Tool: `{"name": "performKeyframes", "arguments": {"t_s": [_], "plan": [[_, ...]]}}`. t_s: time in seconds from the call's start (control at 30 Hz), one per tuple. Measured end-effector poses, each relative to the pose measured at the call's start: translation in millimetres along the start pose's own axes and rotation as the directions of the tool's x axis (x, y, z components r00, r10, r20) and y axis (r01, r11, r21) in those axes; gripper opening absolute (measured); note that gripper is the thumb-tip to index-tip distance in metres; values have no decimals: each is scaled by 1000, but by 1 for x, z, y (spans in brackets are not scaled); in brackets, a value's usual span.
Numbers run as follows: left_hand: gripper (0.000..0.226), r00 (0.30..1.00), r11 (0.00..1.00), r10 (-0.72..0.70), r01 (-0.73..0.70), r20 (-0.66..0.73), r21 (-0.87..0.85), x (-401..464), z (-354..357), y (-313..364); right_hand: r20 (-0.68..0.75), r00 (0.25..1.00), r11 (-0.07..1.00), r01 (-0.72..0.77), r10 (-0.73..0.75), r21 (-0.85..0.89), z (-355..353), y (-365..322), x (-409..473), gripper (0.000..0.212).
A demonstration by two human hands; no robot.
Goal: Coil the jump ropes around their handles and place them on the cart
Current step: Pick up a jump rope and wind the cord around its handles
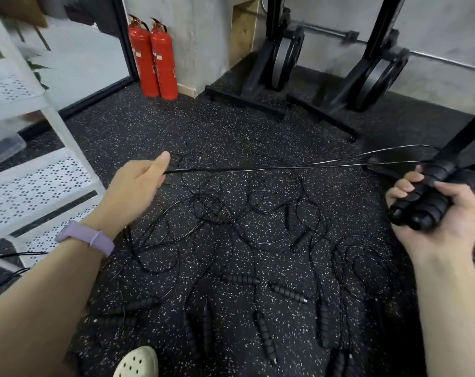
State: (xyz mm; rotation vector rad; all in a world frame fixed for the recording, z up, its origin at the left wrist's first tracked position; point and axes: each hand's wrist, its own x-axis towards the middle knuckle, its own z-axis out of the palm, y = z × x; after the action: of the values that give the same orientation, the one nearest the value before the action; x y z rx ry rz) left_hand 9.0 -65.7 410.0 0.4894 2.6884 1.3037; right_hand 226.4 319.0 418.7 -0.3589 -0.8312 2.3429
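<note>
The jump rope in hand runs nearly level across the view, its long axis lying from nine to three o'clock: the left hand pinches the thin black cord between thumb and fingers, while the right hand is clamped round a pair of ribbed black handles, held side by side with their butt ends toward seven o'clock and their cord ends toward one. Two or three strands seem to fan out from the handles, though they are too fine to count surely. Below, toward six o'clock, the other jump ropes lie tangled on the floor, handles scattered at all angles. At nine o'clock the white cart stands just beside the left forearm, its perforated shelves near the tangle's edge. Open speckled rubber floor stretches toward twelve, ending at two red fire extinguishers against a concrete wall and black weight racks at one to two o'clock.
</note>
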Motion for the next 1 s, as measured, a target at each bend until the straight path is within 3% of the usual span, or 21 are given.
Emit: {"name": "performKeyframes", "arguments": {"t_s": [0.1,0.27,0.4,0.5,0.73,0.87,1.0], "plan": [[46,998,997,65,-65,5,-32,2,-1,-1,-21,999,996,-43,44,83,13,15,-3,44],[33,988,965,125,-100,89,-243,4,8,12,130,959,966,-242,253,-95,52,55,-11,53],[28,975,888,125,-28,182,-460,0,27,37,282,846,881,-376,453,-285,86,103,-20,88],[26,954,873,163,-21,252,-488,-8,39,49,367,749,828,-444,552,-342,106,133,-30,83],[25,881,955,230,-124,413,-269,-18,52,52,299,706,759,-529,642,-379,113,158,-36,69],[22,932,980,199,-186,302,-71,-12,55,37,225,741,750,-515,633,-416,107,160,-32,63],[30,989,984,91,-107,113,144,-2,57,19,179,716,680,-508,675,-529,99,154,-26,62]]}}
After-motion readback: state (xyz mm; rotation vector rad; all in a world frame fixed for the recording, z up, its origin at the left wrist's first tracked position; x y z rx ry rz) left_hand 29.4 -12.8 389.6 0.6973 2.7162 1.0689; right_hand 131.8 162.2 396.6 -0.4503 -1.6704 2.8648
